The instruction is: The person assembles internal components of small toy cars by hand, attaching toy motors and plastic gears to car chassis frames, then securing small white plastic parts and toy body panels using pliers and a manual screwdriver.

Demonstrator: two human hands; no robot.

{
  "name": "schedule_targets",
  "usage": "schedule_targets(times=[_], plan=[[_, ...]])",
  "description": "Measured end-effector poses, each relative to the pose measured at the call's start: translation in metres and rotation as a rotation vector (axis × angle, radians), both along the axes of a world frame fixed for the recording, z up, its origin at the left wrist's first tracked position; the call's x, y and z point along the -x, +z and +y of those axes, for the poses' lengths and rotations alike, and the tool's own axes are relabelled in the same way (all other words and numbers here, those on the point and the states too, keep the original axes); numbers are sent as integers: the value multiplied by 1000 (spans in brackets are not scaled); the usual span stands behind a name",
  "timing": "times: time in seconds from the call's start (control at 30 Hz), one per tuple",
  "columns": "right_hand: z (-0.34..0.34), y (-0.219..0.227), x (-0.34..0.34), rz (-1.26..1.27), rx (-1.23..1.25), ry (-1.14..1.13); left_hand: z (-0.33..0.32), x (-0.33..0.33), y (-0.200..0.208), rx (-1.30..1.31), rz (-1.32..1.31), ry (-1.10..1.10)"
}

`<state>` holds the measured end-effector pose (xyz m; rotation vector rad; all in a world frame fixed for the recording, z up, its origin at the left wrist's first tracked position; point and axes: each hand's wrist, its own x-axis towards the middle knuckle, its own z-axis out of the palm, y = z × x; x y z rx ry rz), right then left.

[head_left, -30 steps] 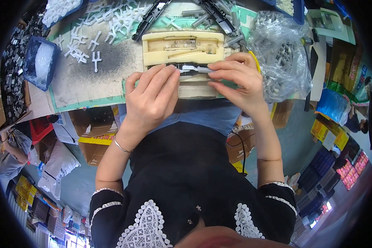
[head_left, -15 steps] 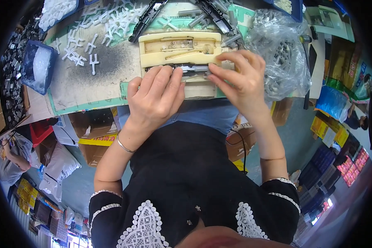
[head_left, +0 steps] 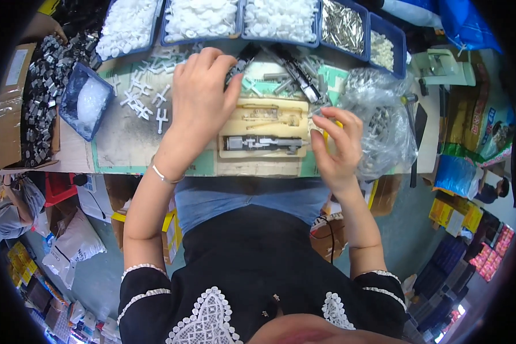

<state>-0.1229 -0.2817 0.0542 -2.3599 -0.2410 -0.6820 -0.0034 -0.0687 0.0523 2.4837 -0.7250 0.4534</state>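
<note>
My left hand (head_left: pixel 203 94) reaches over the far side of the table, thumb and fingers around the lower end of a long black mechanism part (head_left: pixel 245 60). Its palm hides the rest of that part. A cream-coloured fixture block (head_left: pixel 229 129) lies in front of me; another black part with grey and white pieces (head_left: pixel 261 143) sits in its near slot. At the block's right side, my right hand (head_left: pixel 341 146) is curled, with a bit of something yellow (head_left: pixel 326 136) showing among its fingers. A second black part (head_left: pixel 295 71) lies slanted beyond the block.
White forked plastic pieces (head_left: pixel 160 119) are scattered at the left, near a blue tray (head_left: pixel 86 106). Blue bins of white parts (head_left: pixel 200 20) and metal pins (head_left: pixel 342 28) line the back. A clear plastic bag (head_left: pixel 384 129) stands at the right, beside a black-handled tool.
Both hands have left the part in the fixture. My left hand has gone up to a far black part; my right has moved to the block's right edge. The view has tilted toward the back bins.
</note>
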Motion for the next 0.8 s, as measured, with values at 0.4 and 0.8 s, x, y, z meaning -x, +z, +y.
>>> schedule_targets(times=[0.4,0.8], plan=[[-16,12,-3,122,5,-108,136,-199,40,-70,-46,395],[-4,16,-22,172,35,-54,164,-315,19,-536,-232,506]])
